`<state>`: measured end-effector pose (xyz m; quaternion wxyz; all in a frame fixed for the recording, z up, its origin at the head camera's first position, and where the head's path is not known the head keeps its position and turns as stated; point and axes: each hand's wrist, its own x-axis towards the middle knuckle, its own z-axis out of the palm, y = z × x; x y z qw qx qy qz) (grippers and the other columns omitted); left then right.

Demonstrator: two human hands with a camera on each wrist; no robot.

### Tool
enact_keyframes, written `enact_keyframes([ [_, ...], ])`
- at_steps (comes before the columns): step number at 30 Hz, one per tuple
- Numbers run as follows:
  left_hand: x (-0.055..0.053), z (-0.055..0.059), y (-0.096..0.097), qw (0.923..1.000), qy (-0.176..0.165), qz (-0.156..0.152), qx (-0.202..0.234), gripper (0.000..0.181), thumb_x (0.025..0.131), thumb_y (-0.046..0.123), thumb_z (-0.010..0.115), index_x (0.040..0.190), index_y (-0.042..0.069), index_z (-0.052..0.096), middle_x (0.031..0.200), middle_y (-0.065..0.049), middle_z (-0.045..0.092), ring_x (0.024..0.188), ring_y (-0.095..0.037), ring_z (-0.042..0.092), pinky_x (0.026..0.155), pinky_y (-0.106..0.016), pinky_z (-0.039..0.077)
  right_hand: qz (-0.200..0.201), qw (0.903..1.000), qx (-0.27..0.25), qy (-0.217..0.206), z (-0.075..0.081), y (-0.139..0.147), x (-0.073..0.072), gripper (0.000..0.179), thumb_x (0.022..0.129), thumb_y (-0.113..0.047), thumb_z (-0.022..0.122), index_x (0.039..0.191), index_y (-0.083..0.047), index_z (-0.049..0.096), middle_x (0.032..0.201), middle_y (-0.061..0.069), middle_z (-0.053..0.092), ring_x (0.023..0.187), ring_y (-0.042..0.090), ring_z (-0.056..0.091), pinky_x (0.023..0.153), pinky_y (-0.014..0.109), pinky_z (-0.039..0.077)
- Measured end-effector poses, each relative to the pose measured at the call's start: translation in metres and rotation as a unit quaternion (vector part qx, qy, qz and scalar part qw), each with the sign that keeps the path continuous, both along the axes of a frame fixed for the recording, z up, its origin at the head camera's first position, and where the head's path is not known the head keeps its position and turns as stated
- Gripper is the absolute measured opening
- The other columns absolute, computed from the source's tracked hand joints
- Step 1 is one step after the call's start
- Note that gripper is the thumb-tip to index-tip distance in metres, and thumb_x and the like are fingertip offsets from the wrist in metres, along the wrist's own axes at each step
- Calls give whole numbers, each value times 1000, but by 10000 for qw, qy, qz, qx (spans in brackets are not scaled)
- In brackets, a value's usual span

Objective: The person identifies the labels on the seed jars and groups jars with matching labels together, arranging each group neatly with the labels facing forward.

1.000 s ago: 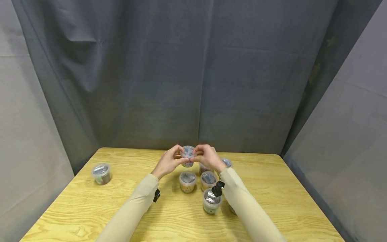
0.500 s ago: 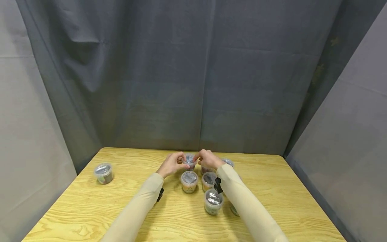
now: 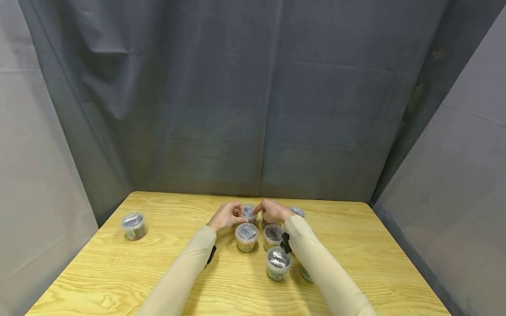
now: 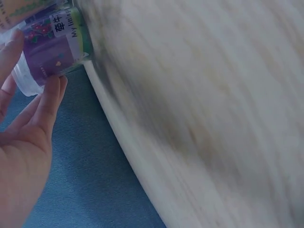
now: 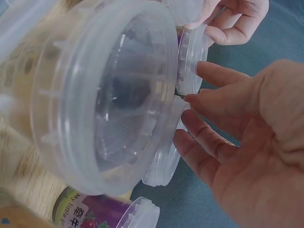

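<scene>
A small clear-lidded tub with a purple label [image 4: 50,45] stands near the table's back edge. Its lid [image 3: 249,211] shows between both hands in the head view. The left hand [image 3: 227,216] pinches this tub from the left, thumb at the front and fingers round the lid side. Reaching in from the right, the right hand [image 3: 273,210] touches lid edges with its fingertips; its fingers [image 5: 204,147] are fairly straight in the right wrist view. Under that hand is a neighbouring tub, partly hidden. Just in front stands an orange-labelled tub [image 3: 246,239].
More tubs cluster on the right: another orange one [image 3: 272,237], a green one [image 3: 278,263], one half hidden by the sleeve [image 3: 306,275] and one at the back [image 3: 297,212]. A lone tub [image 3: 133,226] stands far left. A grey curtain [image 3: 205,109] hangs behind the wooden table [image 3: 99,276].
Both hands have lowered the purple-labelled tub from above the table into the back row. The right hand's grip has loosened to fingertip contact. The other tubs have stayed put.
</scene>
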<state>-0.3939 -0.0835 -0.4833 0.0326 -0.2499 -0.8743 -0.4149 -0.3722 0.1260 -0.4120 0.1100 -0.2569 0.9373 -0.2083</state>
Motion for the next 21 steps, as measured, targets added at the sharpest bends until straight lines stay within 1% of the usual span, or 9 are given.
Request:
enact_keyframes([
  [6,1,1,1,10000,-1,-16,45,25,82,20,81,89,7,61,103,-6,69,97,-20,69,79,-32,58,-47,10000,39,-21,1,1,-1,54,80,16,41,119,-6,71,131,15,63,97,22,54,80,31,45],
  [12,4,1,1,9999,-25,28,112,25,81,18,81,88,6,61,99,-5,69,96,-22,69,78,-32,58,-27,9999,68,-92,2,2,1,53,83,15,40,121,-6,70,132,15,62,99,22,53,80,32,44],
  [15,4,0,0,9999,-15,45,126,24,81,18,81,88,7,61,101,-5,69,97,-22,69,80,-34,58,-29,9999,77,-106,3,1,1,53,83,14,40,121,-7,70,133,15,62,100,22,53,85,34,47],
  [17,4,0,-1,9999,9,55,112,23,81,19,81,88,9,61,105,-6,69,100,-24,69,84,-36,58,-25,9999,53,-103,2,1,0,52,84,14,39,121,-6,69,133,15,62,107,22,55,94,37,49],
  [19,5,1,-3,9999,19,61,96,23,82,21,81,89,10,62,112,-6,69,105,-27,68,89,-40,57,-63,9999,2,-89,1,0,0,52,84,13,40,123,-6,68,133,15,61,118,25,55,101,42,48],
  [21,7,3,-5,9999,-15,62,92,22,82,23,80,91,12,64,119,-7,67,111,-30,65,94,-44,55,-147,9999,-67,-61,0,1,-1,51,84,13,40,124,-5,67,133,15,62,126,29,54,103,46,47],
])
